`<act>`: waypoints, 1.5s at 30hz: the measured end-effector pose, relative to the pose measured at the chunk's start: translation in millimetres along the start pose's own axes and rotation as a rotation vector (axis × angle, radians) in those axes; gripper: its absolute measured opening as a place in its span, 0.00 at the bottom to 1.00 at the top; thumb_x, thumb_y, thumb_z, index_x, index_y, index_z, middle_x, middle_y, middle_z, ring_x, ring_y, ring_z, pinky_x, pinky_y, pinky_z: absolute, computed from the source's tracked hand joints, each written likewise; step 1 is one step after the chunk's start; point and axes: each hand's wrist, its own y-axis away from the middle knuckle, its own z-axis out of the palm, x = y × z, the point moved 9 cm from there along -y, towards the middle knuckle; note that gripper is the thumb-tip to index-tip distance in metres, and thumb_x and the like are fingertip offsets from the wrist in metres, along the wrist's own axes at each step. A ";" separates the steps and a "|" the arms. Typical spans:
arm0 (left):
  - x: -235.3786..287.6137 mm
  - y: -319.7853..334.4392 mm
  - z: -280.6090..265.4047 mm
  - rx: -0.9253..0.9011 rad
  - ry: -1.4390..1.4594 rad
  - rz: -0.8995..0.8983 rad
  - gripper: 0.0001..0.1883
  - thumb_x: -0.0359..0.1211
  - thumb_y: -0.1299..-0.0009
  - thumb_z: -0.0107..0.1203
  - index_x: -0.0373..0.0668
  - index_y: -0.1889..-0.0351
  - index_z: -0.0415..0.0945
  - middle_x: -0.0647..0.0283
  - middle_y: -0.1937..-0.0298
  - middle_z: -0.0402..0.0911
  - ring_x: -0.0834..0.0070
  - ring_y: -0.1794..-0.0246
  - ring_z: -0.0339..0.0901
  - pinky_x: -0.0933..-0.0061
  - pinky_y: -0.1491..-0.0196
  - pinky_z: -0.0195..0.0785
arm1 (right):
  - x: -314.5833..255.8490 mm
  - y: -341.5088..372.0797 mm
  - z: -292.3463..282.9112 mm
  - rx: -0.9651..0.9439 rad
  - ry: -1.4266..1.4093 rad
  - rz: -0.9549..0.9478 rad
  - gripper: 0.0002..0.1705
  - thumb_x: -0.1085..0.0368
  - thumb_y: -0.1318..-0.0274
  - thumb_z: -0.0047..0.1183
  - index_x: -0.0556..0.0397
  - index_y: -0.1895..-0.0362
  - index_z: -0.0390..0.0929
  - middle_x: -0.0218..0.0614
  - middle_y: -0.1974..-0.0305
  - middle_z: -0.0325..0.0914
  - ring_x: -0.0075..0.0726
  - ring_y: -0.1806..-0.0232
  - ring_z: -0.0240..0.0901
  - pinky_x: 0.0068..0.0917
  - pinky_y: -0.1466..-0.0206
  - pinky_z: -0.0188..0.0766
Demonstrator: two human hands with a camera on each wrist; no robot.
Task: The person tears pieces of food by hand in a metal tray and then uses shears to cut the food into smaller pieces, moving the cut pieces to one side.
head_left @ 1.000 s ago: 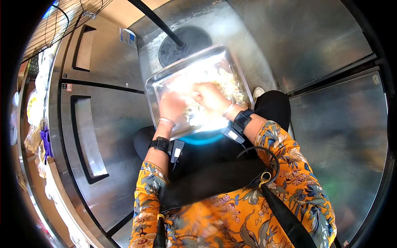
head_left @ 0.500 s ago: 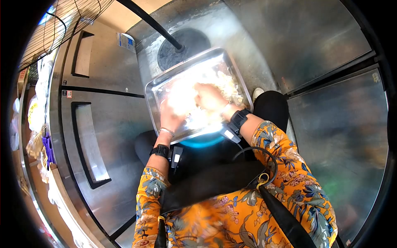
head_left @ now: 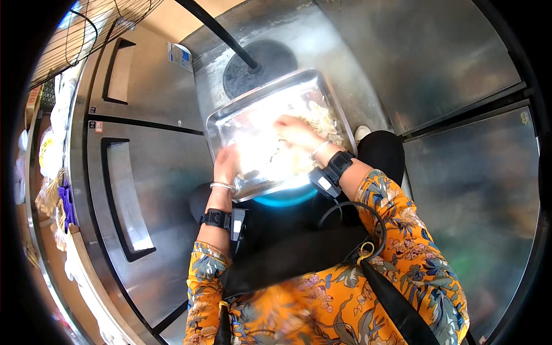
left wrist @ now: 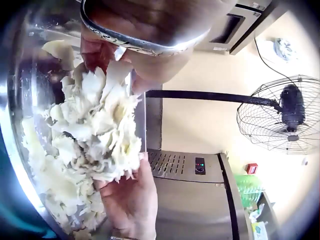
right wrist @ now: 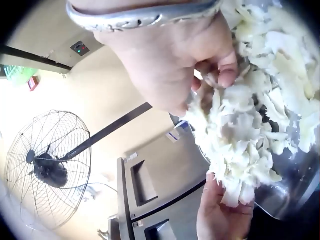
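A rectangular metal tray (head_left: pixel 339 112) rests over the lap, bearing torn, frilly white pieces (head_left: pixel 322 121) that look like oyster mushroom. My left hand (head_left: pixel 226 164) is at the tray's left side, and my right hand (head_left: pixel 299 132) is over its middle. Between them, in both wrist views, is a thick clump of mushroom pieces (right wrist: pixel 237 140). Thumb and fingers of the right hand (right wrist: pixel 185 65) pinch one end of it, while the left hand (right wrist: pixel 220 215) grips the opposite end. Glare washes out the fingertips in the head view.
Under the tray shows a blue rounded rim (head_left: pixel 287 197). A black pole stands on a round base (head_left: pixel 236 75) just beyond the tray, carrying a caged fan (left wrist: pixel 290 110). Steel cabinets with handles (head_left: pixel 123 195) flank both sides; shelves with bags (head_left: pixel 52 155) are at far left.
My left hand has drawn back and to the left, away from the right hand, widening the space between them. The right hand stays over the tray's middle.
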 end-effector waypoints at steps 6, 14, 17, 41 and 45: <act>24.6 21.9 16.9 -0.068 -0.109 0.400 0.17 0.23 0.42 0.62 0.41 0.55 0.73 0.68 0.52 0.75 0.77 0.53 0.73 0.78 0.52 0.68 | -7.5 -14.8 7.4 0.039 0.170 -0.429 0.21 0.60 0.49 0.54 0.57 0.52 0.73 0.43 0.59 0.74 0.38 0.57 0.71 0.31 0.52 0.69; 23.7 17.6 10.7 0.138 -0.306 0.579 0.16 0.22 0.43 0.63 0.40 0.58 0.74 0.67 0.61 0.78 0.76 0.59 0.75 0.77 0.55 0.70 | -48.0 17.7 -3.0 0.189 0.342 -0.564 0.21 0.63 0.52 0.52 0.57 0.52 0.72 0.51 0.57 0.74 0.53 0.52 0.70 0.38 0.47 0.67; 80.3 58.8 35.3 0.232 -0.587 0.849 0.11 0.24 0.43 0.63 0.39 0.63 0.75 0.65 0.68 0.78 0.74 0.65 0.76 0.75 0.59 0.69 | -32.3 5.8 -7.0 0.238 0.455 -0.412 0.17 0.62 0.49 0.51 0.56 0.55 0.73 0.51 0.59 0.74 0.54 0.55 0.71 0.39 0.50 0.68; 91.3 38.0 75.3 0.005 -0.703 0.766 0.28 0.33 0.53 0.67 0.46 0.51 0.73 0.57 0.52 0.74 0.63 0.53 0.70 0.67 0.49 0.61 | 3.3 -9.5 -17.7 0.302 0.566 -0.267 0.18 0.56 0.42 0.41 0.56 0.68 0.77 0.50 0.70 0.78 0.55 0.67 0.75 0.46 0.62 0.69; 66.1 34.3 55.8 0.093 -0.857 0.721 0.31 0.27 0.51 0.70 0.50 0.47 0.72 0.59 0.51 0.71 0.76 0.69 0.74 0.79 0.68 0.72 | 9.2 -8.7 -12.3 0.132 0.568 -0.128 0.18 0.57 0.44 0.40 0.56 0.70 0.79 0.50 0.71 0.78 0.54 0.68 0.76 0.46 0.63 0.70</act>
